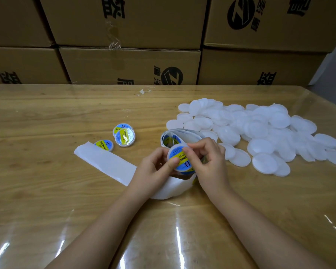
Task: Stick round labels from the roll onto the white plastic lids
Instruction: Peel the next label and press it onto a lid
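At the table's middle both hands hold one white lid [179,158] that carries a blue and yellow round label. My left hand [155,167] grips its left rim, with the thumb pressing on the label. My right hand [208,160] pinches the right side, fingers on the label's top edge. The label roll [173,137] stands just behind the hands. Its bare white backing strip [105,164] trails under my hands and out to the left. A big heap of plain white lids [260,131] lies to the right. Three labelled lids [124,136] lie at centre left.
Stacked brown cardboard boxes [130,65] with black print wall off the far edge of the wooden table [47,200], which is covered with clear glossy film. A small white paper scrap [143,92] lies near the far edge.
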`<state>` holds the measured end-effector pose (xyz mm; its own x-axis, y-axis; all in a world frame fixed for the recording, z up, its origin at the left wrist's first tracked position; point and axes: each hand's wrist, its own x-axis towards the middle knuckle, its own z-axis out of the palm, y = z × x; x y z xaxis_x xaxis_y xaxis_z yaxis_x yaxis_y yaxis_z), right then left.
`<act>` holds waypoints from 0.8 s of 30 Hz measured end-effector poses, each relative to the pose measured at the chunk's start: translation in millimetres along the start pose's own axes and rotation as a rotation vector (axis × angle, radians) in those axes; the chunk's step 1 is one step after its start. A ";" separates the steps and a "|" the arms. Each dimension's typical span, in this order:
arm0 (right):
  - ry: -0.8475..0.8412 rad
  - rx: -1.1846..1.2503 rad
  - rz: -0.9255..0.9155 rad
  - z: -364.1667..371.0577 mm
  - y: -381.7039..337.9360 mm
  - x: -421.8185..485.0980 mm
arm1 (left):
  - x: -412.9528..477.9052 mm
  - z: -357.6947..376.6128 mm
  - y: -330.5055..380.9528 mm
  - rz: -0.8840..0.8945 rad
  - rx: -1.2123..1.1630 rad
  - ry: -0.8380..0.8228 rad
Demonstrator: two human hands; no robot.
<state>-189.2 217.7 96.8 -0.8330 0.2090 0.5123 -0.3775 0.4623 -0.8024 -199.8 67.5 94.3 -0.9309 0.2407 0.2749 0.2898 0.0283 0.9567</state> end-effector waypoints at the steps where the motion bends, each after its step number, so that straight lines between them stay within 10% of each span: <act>1: 0.007 0.001 0.003 0.2 0.3 -0.5 | -0.6 0.9 -1.5 0.011 0.035 -0.010; 24: 0.022 -0.150 -0.299 2.5 -5.7 1.2 | 3.8 -7.0 4.3 -0.104 -0.153 -0.005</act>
<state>-189.0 213.1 101.2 -0.6845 0.0629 0.7263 -0.5391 0.6271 -0.5623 -203.6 61.8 100.2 -0.9527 0.2493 0.1737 0.1546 -0.0947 0.9834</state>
